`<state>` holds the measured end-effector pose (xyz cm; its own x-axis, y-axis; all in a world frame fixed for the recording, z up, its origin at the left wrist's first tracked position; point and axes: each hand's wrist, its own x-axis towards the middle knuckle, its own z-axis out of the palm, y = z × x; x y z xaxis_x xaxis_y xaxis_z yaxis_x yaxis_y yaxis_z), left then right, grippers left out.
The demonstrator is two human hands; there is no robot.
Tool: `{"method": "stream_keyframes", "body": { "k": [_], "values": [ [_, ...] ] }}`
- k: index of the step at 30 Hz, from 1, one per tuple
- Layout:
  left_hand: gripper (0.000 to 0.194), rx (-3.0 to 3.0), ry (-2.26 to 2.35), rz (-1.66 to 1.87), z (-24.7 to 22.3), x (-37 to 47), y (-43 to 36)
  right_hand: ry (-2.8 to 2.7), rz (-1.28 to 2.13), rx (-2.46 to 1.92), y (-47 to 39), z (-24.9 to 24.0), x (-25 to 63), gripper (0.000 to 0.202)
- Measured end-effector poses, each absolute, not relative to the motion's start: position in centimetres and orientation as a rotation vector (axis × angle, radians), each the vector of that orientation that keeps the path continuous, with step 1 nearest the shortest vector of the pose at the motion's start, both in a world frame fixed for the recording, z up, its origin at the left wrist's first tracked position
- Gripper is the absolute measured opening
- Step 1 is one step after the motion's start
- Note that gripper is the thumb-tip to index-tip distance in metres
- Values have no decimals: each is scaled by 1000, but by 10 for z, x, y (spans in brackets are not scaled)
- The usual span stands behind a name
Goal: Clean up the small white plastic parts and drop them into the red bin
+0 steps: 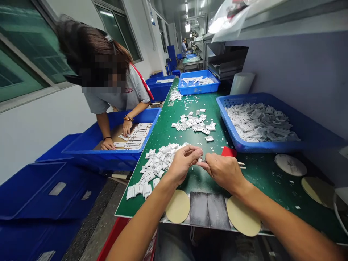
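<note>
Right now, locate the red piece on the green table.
The red piece lies right of centre in the head view, just beyond the right hand and beside the large blue basket.

free: green tabletop (261, 177), right foreground | left: white pile (160, 161) blocks | beyond: blue basket (244, 146)

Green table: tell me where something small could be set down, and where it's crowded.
Most open: between the right forearm and the white disc, with small scraps. A smaller patch lies between the right hand and the black pads. Crowded: where white pieces heap beside the left hand, and the farther pile near the blue basket.
</note>
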<state>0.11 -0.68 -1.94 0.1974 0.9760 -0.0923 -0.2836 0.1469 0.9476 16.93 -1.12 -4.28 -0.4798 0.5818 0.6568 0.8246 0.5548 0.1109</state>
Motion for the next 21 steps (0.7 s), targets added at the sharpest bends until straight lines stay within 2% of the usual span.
{"method": "stream_keyframes", "body": {
  "k": [3, 9, 13, 17, 21],
  "values": [
    [31, 972, 964, 1222, -22, -1, -2, -2274, -458, -1045, -9, -43, 171, 50],
    [34, 1270, 1336, 1714, -21, -27, 16, -2239, -264, -1136, -6, -39, 175, 49],
    [29, 1612, 1750, 1513, -17, -53, 24, -2226, -226, -1188, -3, -39, 177, 48],
    [20, 1787, 1915, 1305, -15, -66, 23, -2207, -216, -1192, -2, -39, 178, 47],
    [23, 1928, 2085, 1111, -12, -61, 14, -2162, -245, -1189, -1, -38, 179, 44]
  ]
}}
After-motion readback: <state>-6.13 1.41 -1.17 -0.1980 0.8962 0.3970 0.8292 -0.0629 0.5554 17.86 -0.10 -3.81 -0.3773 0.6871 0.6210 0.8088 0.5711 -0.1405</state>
